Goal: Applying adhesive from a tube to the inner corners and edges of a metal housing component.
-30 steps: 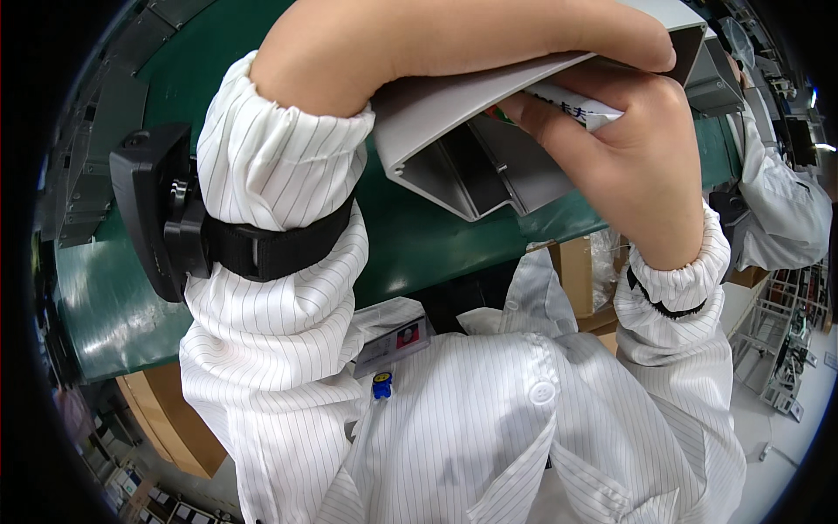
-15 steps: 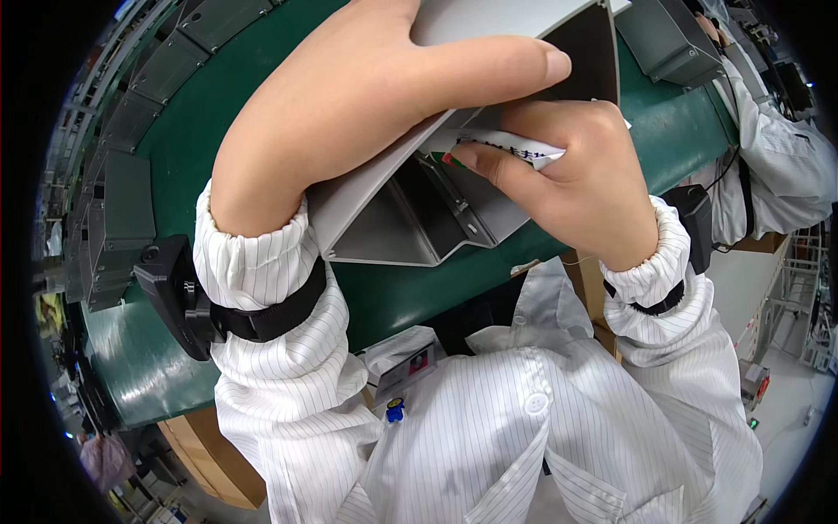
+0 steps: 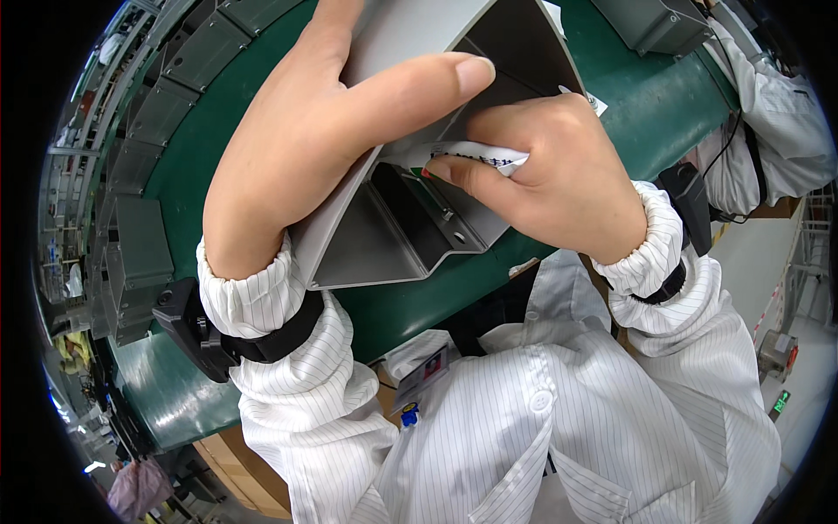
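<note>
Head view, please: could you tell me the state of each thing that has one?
Grey metal housing: lifted off the belt, tilted, open side facing the camera.
White label: curled, pinched against the housing.
Left hand: gripping the housing.
Right hand: pinching the label.
Green conveyor belt: carrying more grey housings.

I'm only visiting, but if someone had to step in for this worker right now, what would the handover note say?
Left hand: grips the grey metal housing from above, thumb across its open side, held over the green conveyor belt.
Right hand: pinches a white printed label against the housing's inner edge.
Done: housing lifted and tilted open-side up, label brought to it.
Left: whether the label is stuck down cannot be told; the housing is not yet back on the belt, where more grey housings wait.
</note>
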### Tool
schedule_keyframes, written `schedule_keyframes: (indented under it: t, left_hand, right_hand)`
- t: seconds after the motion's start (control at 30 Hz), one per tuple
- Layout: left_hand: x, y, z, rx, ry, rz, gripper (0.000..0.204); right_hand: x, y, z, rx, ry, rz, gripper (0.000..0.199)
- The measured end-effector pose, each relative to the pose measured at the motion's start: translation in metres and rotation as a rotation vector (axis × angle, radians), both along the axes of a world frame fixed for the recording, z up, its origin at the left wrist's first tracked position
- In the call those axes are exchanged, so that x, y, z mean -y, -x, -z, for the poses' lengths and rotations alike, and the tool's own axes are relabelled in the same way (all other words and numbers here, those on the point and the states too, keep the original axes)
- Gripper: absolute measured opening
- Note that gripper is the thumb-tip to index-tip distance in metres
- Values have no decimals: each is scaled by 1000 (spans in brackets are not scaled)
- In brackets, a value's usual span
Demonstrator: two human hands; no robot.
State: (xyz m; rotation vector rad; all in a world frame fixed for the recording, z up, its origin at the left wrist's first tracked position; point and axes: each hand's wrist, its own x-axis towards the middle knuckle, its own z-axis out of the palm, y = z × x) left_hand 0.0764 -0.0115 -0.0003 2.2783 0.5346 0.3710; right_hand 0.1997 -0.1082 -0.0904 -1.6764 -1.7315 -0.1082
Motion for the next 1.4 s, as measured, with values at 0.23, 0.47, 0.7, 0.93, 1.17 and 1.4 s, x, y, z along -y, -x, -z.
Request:
schedule_keyframes:
  t: [0.23, 0.47, 0.7, 0.93, 1.17, 1.4]
  left_hand:
    - [-4, -2, -8, -32, 112, 8, 96]
    - [2, -2, -4, -12, 26, -6, 97]
    - [1, 1, -1, -36, 0, -19, 95]
    - [-6, -4, -10, -18, 307, -49, 95]
    - [2, 0, 0, 1, 59, 3, 95]
    - [1, 0, -3, -29, 52, 6, 97]
  right_hand:
    - [1, -1, 1, -18, 6, -6, 22]
    - [2, 0, 1, -27, 6, 9, 21]
    - [2, -1, 1, -12, 26, 10, 21]
    - [3, -2, 1, -2, 31, -3, 20]
    - [3, -2, 3, 26, 10, 2, 20]
    - [3, -2, 3, 28, 11, 3, 22]
